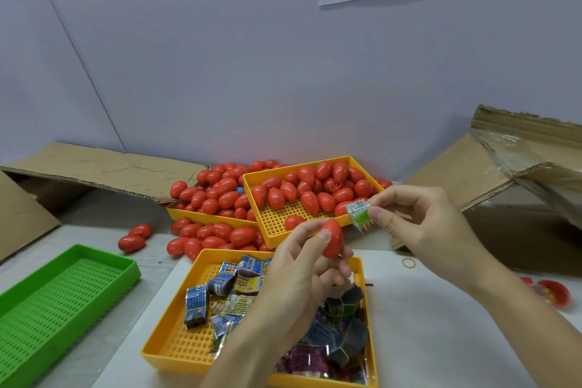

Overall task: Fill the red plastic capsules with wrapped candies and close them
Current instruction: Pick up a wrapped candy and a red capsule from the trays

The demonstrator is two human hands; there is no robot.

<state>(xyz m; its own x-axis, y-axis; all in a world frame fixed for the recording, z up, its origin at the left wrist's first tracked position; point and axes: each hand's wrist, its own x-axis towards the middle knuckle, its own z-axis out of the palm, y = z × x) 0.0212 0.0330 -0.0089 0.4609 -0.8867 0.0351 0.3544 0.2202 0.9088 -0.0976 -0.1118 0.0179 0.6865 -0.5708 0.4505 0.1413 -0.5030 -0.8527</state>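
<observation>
Left hand (302, 261) gripping red capsule (333, 238), right hand (419, 217) pinching wrapped candy (360, 213), capsule's seam hidden

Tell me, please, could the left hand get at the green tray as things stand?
Probably not right away: the left hand grips a red capsule. Nothing lies between it and the green tray.

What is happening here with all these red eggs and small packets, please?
A person is filling red plastic capsules with wrapped candies. The left hand holds one red capsule above the yellow tray of candies. The right hand pinches a green wrapped candy right beside the capsule, not yet inside. Many more capsules lie in the yellow trays behind. The green tray holds nothing visible.
</observation>
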